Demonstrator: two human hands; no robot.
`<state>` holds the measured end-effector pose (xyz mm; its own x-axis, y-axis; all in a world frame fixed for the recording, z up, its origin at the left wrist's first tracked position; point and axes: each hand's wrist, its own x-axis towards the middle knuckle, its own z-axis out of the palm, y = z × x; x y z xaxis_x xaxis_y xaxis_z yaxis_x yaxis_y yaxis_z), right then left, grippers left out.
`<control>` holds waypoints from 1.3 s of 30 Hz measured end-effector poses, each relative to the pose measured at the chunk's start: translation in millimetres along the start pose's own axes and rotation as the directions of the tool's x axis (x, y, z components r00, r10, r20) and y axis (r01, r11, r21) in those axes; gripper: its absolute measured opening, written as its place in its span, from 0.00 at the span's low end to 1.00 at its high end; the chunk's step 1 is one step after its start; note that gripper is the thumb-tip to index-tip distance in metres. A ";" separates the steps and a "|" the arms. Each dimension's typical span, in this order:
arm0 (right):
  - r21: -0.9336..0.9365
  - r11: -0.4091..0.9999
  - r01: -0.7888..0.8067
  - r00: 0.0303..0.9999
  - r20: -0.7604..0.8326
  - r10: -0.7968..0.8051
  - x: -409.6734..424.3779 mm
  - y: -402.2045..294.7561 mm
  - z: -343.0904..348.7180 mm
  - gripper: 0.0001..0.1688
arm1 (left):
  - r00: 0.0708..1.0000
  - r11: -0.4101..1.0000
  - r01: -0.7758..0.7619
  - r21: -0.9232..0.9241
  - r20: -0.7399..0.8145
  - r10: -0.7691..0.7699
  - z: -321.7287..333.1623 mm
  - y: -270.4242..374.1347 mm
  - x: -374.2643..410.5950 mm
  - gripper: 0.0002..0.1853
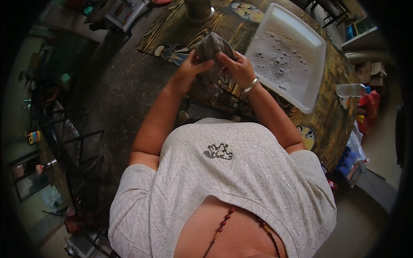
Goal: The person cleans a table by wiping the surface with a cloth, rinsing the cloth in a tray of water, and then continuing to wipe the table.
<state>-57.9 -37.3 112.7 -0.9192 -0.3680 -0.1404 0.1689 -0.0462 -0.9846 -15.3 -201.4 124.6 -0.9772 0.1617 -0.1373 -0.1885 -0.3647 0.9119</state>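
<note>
A grey-brown knitted cloth [211,46] is bunched between my two hands, in front of the table's near edge. My left hand [190,71] grips its left side, thumb lying across the front. On the other side my right hand [237,66] pinches the fabric between thumb and fingers; a bracelet is on that wrist. Part of the cloth hangs below the hands, and its lower end is hard to make out. Just right of my right hand stands a white plastic tub [314,87] holding sudsy, greyish water [280,61].
The tub rests on a dark wooden table [335,129] painted with mask faces. A cylindrical container [199,11] stands at its far side. A clear plastic bottle [351,90] with a blue cap lies near the right edge. Black metal frames [77,135] stand at the left.
</note>
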 end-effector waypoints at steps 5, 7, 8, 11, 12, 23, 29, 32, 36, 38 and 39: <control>0.156 0.988 0.000 0.997 -0.078 0.012 25.4 28.3 63.9 0.20 | 0.999 0.999 0.013 -0.050 0.045 -0.011 -96.6 3.6 -19.6 0.27; 0.253 0.967 -0.036 0.996 -0.074 0.057 33.0 36.0 96.0 0.20 | 0.998 0.995 0.051 -0.086 -0.036 -0.055 -137.6 2.4 -30.6 0.27; 0.299 0.950 -0.091 0.992 -0.056 0.112 36.4 37.8 113.1 0.20 | 0.994 0.992 0.071 -0.104 -0.075 -0.079 -154.6 2.8 -35.4 0.26; 0.338 0.929 -0.151 0.977 -0.091 0.192 43.6 40.8 160.7 0.21 | 0.979 0.953 0.133 -0.274 -0.116 -0.170 -181.0 6.0 -48.8 0.24; 0.321 0.936 -0.147 0.975 -0.111 0.191 46.7 42.7 169.3 0.21 | 0.984 0.955 0.125 -0.267 -0.091 -0.155 -187.0 4.6 -49.8 0.25; 0.636 0.754 -0.165 0.938 -0.136 0.320 41.9 12.0 145.2 0.22 | 0.939 0.986 0.162 0.042 0.301 -0.167 -209.0 10.9 -26.7 0.13; 0.723 0.686 -0.083 0.941 -0.169 0.292 38.1 13.0 83.8 0.21 | 0.956 0.959 0.070 0.275 0.256 -0.143 -190.2 11.4 4.5 0.07; 0.686 0.728 -0.002 0.975 -0.159 0.153 39.6 2.3 59.0 0.16 | 0.984 0.796 -0.123 0.592 0.175 0.022 -178.6 8.0 21.9 0.12; 0.487 0.872 0.061 0.994 -0.105 -0.011 41.6 -22.3 51.9 0.15 | 0.716 0.237 -0.652 0.720 0.484 0.502 -110.4 29.7 41.5 0.27; 0.401 0.915 0.048 0.999 -0.033 -0.038 46.3 -27.8 48.9 0.16 | 0.688 0.130 -0.636 0.761 0.481 0.543 -81.1 15.0 51.4 0.32; 0.400 0.915 0.057 0.998 -0.045 -0.042 46.3 -30.4 45.5 0.16 | 0.763 0.267 -0.588 0.763 0.415 0.496 -75.9 10.1 55.8 0.32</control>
<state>-89.5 -95.2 140.8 -0.9406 -0.3236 -0.1032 0.2446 -0.4344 -0.8669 -79.1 -265.6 96.7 -0.7985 0.3228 0.5081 0.5992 0.5075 0.6192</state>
